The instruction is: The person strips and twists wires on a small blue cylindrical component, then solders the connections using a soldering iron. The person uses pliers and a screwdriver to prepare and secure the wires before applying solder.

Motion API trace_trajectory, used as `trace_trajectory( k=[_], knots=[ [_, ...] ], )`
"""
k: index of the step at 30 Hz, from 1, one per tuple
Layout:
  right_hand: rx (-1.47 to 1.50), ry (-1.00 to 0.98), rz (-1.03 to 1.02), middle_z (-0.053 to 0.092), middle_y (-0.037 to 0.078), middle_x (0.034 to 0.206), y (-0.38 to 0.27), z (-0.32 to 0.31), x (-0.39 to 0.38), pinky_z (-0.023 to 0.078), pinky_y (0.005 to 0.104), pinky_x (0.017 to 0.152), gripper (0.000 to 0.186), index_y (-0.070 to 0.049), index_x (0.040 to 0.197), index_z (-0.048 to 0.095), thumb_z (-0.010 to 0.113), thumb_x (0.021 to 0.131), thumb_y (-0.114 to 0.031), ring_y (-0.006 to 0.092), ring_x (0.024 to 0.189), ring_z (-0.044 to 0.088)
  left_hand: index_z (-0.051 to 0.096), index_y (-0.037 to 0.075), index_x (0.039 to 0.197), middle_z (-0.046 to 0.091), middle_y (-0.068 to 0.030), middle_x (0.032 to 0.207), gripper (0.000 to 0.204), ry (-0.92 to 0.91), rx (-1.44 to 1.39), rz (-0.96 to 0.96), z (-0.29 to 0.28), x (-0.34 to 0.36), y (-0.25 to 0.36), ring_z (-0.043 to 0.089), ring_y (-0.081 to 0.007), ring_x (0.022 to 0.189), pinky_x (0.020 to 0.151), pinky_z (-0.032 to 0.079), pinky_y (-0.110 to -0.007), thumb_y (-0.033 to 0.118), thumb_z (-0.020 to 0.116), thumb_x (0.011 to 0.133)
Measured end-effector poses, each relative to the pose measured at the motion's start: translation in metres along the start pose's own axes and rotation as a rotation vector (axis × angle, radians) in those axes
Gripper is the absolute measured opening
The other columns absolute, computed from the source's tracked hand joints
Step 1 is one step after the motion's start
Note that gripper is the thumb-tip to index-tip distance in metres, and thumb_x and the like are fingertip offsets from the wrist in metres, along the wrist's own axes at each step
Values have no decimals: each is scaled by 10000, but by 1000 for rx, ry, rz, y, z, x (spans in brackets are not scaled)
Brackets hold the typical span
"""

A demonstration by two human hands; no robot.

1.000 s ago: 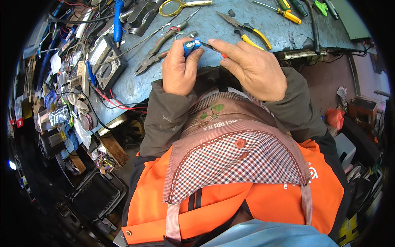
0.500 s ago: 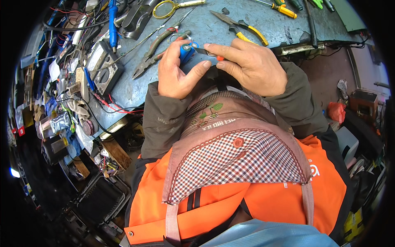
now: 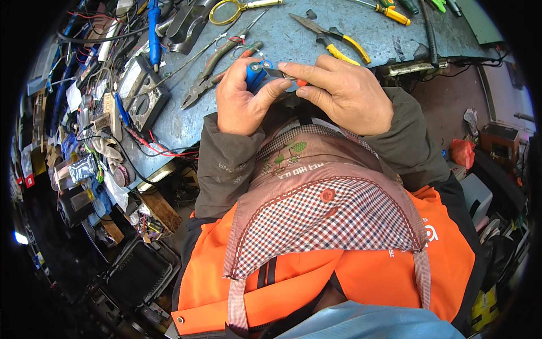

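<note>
My left hand (image 3: 240,107) is closed around a pair of blue cylindrical battery cells (image 3: 254,74), held just off the near edge of the bench with their round ends up. My right hand (image 3: 353,99) pinches a small knife between thumb and fingers; a bit of its orange handle (image 3: 301,83) shows below the index finger. The dark flat blade (image 3: 274,72) points left and meets the top of the cells, near the left thumb. Most of the handle and the lower part of the cells are hidden by my fingers.
Red-handled pliers (image 3: 199,90) lie left of my hands, beside an analog multimeter (image 3: 141,93). Yellow-handled long-nose pliers (image 3: 357,50), a magnifying glass (image 3: 213,13) and a yellow screwdriver (image 3: 398,16) lie farther back. Cables and clutter crowd the left side of the blue-grey bench (image 3: 276,39).
The blade and right fingers have shifted slightly at the top of the cells, and the left thumb has moved slightly up and right. Both holds stay the same.
</note>
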State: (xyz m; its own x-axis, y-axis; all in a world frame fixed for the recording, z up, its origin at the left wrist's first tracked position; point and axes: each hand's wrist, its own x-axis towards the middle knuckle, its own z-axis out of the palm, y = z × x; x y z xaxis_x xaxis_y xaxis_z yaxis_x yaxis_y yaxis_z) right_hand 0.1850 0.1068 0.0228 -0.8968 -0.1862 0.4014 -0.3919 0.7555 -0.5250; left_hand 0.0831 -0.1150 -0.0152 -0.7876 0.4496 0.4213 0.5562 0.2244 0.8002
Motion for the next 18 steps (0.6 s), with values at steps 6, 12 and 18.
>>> trace_trajectory(
  k=[6,12,18],
  knots=[
    [5,15,15,561,86,853,-3,4,-2,503,407,652,461,-206,1447,710,772,989,-203,292,752,607,722,56,1062,702,-92,809,464,-11,11,-59,-1,-1,-1,729,-271,854,981,580,-413,329,990,799],
    [50,68,37,558,78,822,-2,11,-5,503,405,628,435,-210,1409,730,785,981,-269,287,735,612,721,54,1079,735,-116,871,479,-9,45,-29,-1,-1,-2,768,-315,1001,972,583,-423,331,990,796],
    [54,61,46,552,78,818,-2,11,-6,498,400,624,440,-213,1418,729,783,985,-270,280,725,601,721,48,1105,763,-154,968,503,-3,65,-36,-1,-2,-3,764,-359,1133,971,583,-439,337,990,794]
  ],
)
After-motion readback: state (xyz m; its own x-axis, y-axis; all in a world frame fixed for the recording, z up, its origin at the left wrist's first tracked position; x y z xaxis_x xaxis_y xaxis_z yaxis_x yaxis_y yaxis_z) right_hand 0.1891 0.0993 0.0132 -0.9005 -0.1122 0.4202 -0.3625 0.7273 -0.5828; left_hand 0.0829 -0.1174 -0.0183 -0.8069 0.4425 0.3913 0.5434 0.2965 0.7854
